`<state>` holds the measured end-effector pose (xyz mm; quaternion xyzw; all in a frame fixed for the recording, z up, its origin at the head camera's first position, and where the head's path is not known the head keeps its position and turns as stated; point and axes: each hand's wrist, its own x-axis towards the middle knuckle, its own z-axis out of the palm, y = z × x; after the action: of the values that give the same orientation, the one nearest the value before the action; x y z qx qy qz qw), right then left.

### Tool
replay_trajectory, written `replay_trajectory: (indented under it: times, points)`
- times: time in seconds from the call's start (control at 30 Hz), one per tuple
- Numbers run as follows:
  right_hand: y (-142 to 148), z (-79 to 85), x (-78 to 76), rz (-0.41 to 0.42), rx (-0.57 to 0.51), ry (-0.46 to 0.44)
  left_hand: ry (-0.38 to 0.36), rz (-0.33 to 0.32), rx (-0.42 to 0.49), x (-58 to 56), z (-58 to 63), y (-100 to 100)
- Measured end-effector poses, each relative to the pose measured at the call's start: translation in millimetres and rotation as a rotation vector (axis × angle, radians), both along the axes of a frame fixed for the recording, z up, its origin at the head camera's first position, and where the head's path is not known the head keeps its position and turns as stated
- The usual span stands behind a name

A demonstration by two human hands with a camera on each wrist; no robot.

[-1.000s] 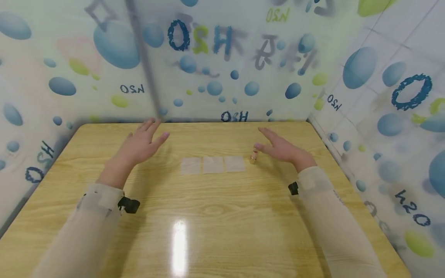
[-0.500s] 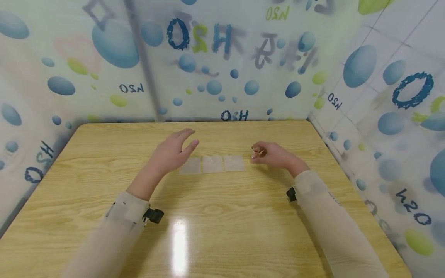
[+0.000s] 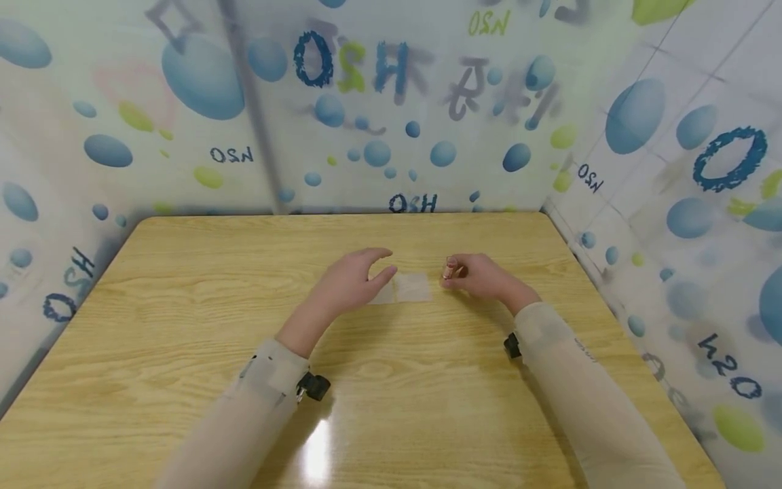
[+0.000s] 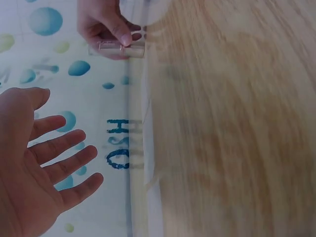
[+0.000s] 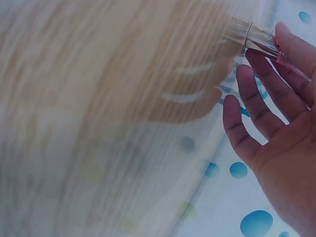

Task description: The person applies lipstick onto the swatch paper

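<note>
My right hand (image 3: 485,275) pinches a small, shiny cylindrical tube (image 3: 449,268) between thumb and fingers, to the right of the white squares. In the right wrist view the tube (image 5: 261,42) shows a metallic end and a pinkish part; its exact kind I cannot tell. Its lower end is at or near the tabletop. My left hand (image 3: 351,282) hovers over the row of thin white squares, fingers loosely extended, holding nothing. The right-hand square (image 3: 413,287) shows fully, the middle square (image 3: 383,295) only partly, and the leftmost is hidden behind the left hand.
The wood-grain table (image 3: 391,421) is glossy, with a bright reflection near its front. A white wall (image 3: 379,183) with blue and green dots stands behind the far edge, and a similar one on the right. Each wrist carries a small black camera (image 3: 314,386).
My left hand has swept rightward from the table's left side to above the squares. The right hand has gone from outstretched fingers beside the tube to pinching it.
</note>
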<state>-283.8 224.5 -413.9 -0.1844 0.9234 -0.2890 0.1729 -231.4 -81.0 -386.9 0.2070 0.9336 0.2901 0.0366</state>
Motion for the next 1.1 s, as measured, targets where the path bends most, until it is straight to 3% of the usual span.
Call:
replay_trajectory:
  times: [0.4, 0.6, 0.83, 1.1]
  points:
    - [-2.4, 9.7, -0.1, 0.008, 0.044, 0.046, -0.04, -0.029, 0.061, -4.3, -5.8, 25.3]
    - [-3.3, 15.3, 3.2, 0.036, 0.068, 0.087, -0.068, -0.017, 0.097, -0.2, -6.5, 31.9]
    - [-13.4, 32.3, 21.8, 0.065, 0.083, 0.125, -0.076, -0.002, 0.157, 10.2, -4.4, 29.5]
    - [-42.2, 58.9, 46.0, 0.141, 0.063, 0.149, -0.08, -0.009, 0.324, 22.0, 6.4, 19.3]
